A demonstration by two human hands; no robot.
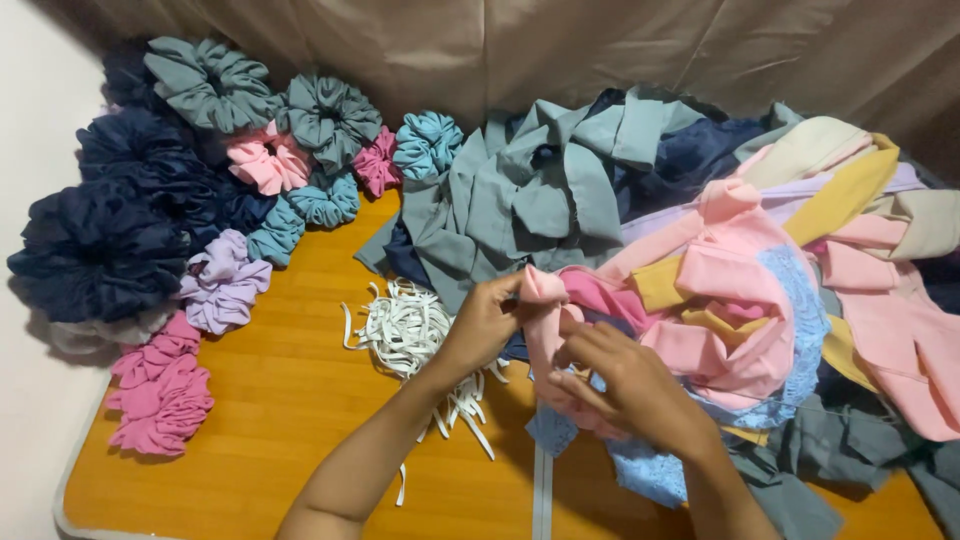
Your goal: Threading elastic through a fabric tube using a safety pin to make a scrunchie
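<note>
Closest to the person, both hands meet over the middle of the wooden table. The right hand is curled shut on a pink fabric strip, its fingers wrapped over the lower part of the cloth. The left hand pinches the upper end of the same strip between thumb and fingertips, so the strip is held up just above the table between the two hands. By the look of it the cloth is being gathered or turned along its length; whether anything is already threaded inside it I cannot tell, since the fingers cover that part. Carrying on would call for a firm pinch at the top while the lower hand feeds the cloth along.

Just left of the left hand, touching the tabletop, lies a loose tangle of white elastic strips. Under the right forearm sits a piece of blue lace.

Behind the hands spreads a pile of cut fabric in grey, pink, mustard and cream. Along the left edge and far corner sit finished scrunchies in navy, lilac, pink, teal and grey, bunched against each other. A tan curtain hangs at the back.
</note>
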